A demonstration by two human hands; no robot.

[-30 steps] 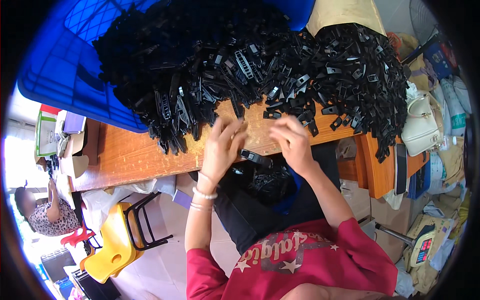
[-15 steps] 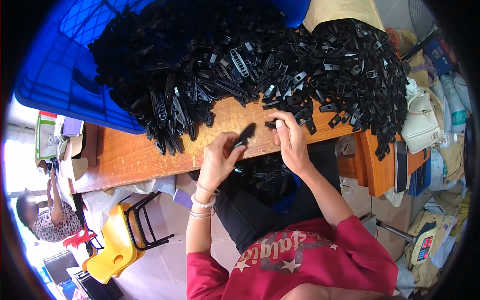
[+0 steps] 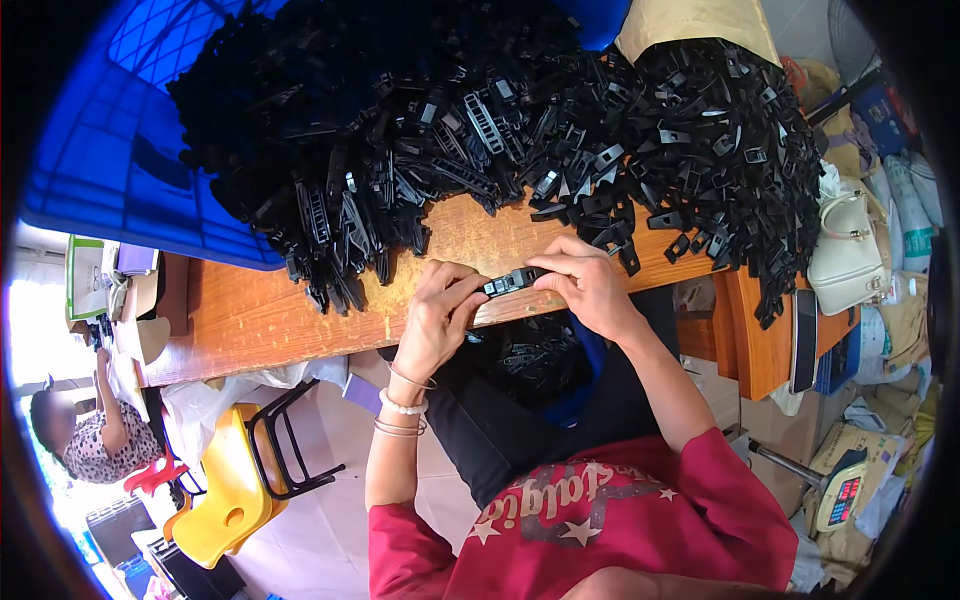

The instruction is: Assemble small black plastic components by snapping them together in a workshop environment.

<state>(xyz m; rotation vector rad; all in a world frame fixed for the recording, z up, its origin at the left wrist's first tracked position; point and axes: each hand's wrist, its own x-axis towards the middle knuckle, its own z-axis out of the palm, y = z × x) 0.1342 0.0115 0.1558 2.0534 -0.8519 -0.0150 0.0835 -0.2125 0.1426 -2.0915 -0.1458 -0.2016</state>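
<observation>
My left hand (image 3: 437, 315) and my right hand (image 3: 590, 288) meet over the near edge of the wooden table. Between them they pinch a narrow black plastic part (image 3: 508, 284) with small openings along it, my left fingers at one end and my right fingers at the other. Whether it is one piece or two fitted together I cannot tell. Beyond my left hand lies a large heap of long, slatted black parts (image 3: 330, 150). A heap of smaller black parts with rectangular holes (image 3: 700, 140) spreads beyond my right hand.
The blue crate (image 3: 110, 190) lies tipped at the table's left, and a tan sack (image 3: 695, 25) sits behind the right heap. More black parts (image 3: 535, 355) lie below the edge, by my legs. A white handbag (image 3: 848, 245) stands right; a yellow chair (image 3: 232, 490) is left.
My hands have come together. The black part in my left hand and the small black piece at my right fingertips have been brought to one spot between them.
</observation>
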